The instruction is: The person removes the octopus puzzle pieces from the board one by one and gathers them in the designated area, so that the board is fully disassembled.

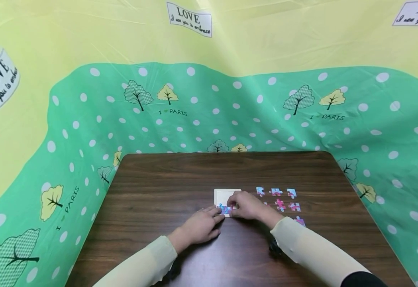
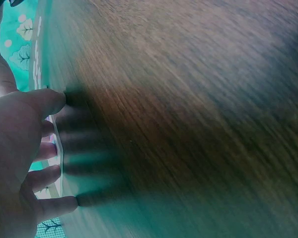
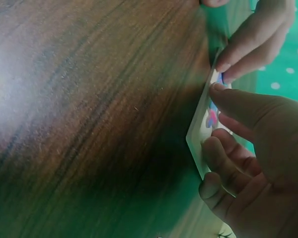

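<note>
A small white puzzle tray [image 1: 226, 196] lies on the table, with blue and purple jigsaw pieces [image 1: 224, 209] along its near edge. My left hand [image 1: 199, 226] rests at the tray's near left corner, fingers extended and spread, fingertips on the pieces and rim. Over the tray's right part, my right hand [image 1: 246, 205] bends its fingers down. In the right wrist view its thumb and fingers pinch a pink and blue jigsaw piece [image 3: 212, 118], low against the tray and mostly covered by the hand. The left fingertips are close beside the right thumb there.
Several loose jigsaw pieces lie in rows right of the tray, among them a pink one [image 1: 280, 205] and a blue one [image 1: 260, 191]. The right forearm partly covers the nearest piece [image 1: 299, 221]. A brown wooden table [image 1: 165, 175] meets a green and yellow printed cloth [image 1: 201, 103] behind.
</note>
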Action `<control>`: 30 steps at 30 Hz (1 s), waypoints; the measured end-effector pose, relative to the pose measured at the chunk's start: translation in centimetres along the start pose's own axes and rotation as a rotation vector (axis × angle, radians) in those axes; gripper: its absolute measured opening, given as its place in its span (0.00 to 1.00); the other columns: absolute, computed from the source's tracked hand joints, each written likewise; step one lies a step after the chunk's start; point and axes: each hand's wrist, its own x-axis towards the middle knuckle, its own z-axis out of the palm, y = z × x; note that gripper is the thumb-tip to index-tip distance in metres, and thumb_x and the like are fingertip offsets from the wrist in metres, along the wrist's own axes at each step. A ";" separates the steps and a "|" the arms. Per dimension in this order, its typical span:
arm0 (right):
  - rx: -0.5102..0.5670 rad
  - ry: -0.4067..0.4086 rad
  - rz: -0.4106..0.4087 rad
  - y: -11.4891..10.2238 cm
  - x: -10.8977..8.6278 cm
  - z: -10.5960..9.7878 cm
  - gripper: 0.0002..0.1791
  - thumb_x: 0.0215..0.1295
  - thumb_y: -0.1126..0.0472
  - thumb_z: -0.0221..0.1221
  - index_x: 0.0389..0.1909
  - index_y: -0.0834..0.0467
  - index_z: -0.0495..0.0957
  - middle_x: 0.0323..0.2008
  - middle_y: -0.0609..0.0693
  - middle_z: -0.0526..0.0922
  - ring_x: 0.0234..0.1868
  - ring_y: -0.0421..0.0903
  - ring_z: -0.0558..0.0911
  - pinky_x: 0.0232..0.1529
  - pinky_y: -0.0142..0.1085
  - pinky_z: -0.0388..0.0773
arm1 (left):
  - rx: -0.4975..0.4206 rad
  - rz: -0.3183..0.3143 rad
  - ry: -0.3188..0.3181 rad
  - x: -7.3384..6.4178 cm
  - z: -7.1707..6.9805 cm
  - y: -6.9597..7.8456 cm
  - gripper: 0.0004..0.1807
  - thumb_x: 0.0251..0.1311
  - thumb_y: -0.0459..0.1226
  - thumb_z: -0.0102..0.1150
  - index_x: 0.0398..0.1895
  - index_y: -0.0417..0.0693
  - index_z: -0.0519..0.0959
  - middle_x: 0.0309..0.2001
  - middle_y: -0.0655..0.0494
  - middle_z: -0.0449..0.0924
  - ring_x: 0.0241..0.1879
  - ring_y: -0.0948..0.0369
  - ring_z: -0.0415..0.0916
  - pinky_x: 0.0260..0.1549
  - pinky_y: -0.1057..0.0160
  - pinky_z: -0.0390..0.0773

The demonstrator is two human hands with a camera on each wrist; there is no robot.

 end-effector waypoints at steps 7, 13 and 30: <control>-0.024 -0.003 0.015 -0.2 0.0 0.3 0.16 0.55 0.57 0.75 0.44 0.53 0.87 0.36 0.44 0.82 0.36 0.41 0.79 0.41 0.41 0.80 | -0.002 0.002 0.006 0.0 0.2 0.0 0.30 0.69 0.54 0.59 0.69 0.51 0.76 0.68 0.52 0.74 0.70 0.50 0.71 0.65 0.51 0.76; -0.016 -0.020 0.038 -0.6 0.1 0.1 0.15 0.55 0.58 0.75 0.44 0.53 0.87 0.36 0.44 0.81 0.35 0.40 0.77 0.40 0.41 0.79 | -0.003 -0.004 0.005 0.0 -0.1 0.1 0.30 0.69 0.54 0.59 0.69 0.51 0.76 0.68 0.52 0.74 0.70 0.50 0.71 0.65 0.50 0.76; -0.010 0.004 0.017 -0.5 0.9 0.1 0.09 0.52 0.63 0.73 0.34 0.51 0.85 0.26 0.39 0.78 0.29 0.37 0.75 0.32 0.35 0.74 | -0.002 -0.006 0.012 -0.2 -0.2 0.1 0.30 0.69 0.54 0.59 0.70 0.51 0.76 0.68 0.52 0.74 0.71 0.51 0.71 0.62 0.48 0.78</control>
